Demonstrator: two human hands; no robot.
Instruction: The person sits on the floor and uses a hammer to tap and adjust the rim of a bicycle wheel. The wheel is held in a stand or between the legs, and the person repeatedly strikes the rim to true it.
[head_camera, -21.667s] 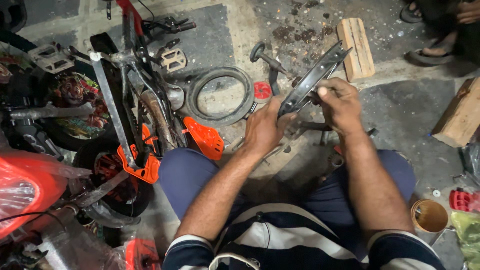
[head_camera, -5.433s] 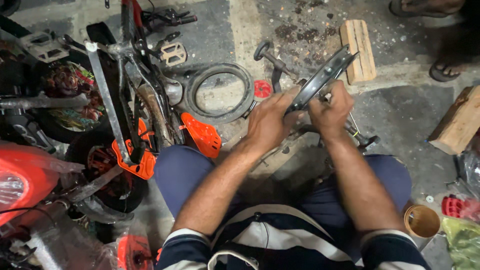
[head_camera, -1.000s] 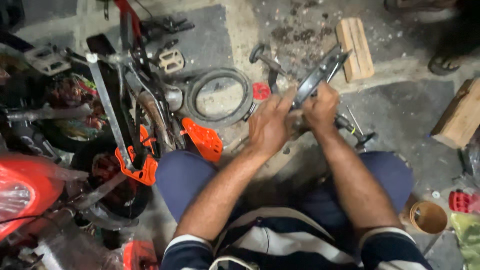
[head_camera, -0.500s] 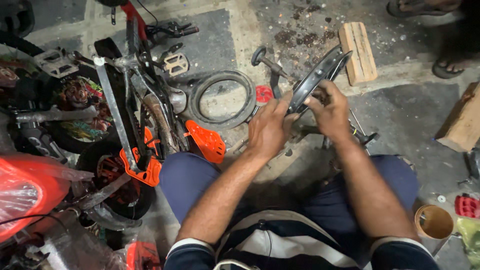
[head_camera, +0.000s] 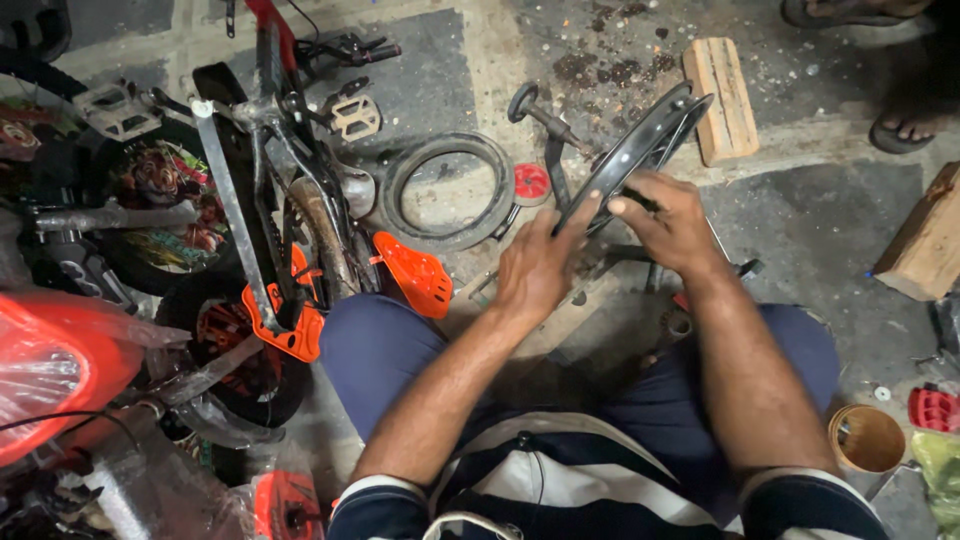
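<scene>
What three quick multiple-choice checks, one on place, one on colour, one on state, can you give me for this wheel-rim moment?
1. Where does the loose black tyre lie?
A. On the floor, left of the wheel rim
B. On the person's lap
C. On top of the wooden block

2. What colour is the small round disc beside the tyre?
A. Blue
B. Red
C. White

3. How is the black wheel rim held?
A. Flat on the floor, untouched
B. Hanging from a hook
C. Tilted on edge, both hands on it

Answers:
1 A: the tyre sits on the concrete, left of the rim and apart from the wooden block.
2 B: the disc is plainly red.
3 C: the left hand and right hand both touch the tilted rim.
</scene>
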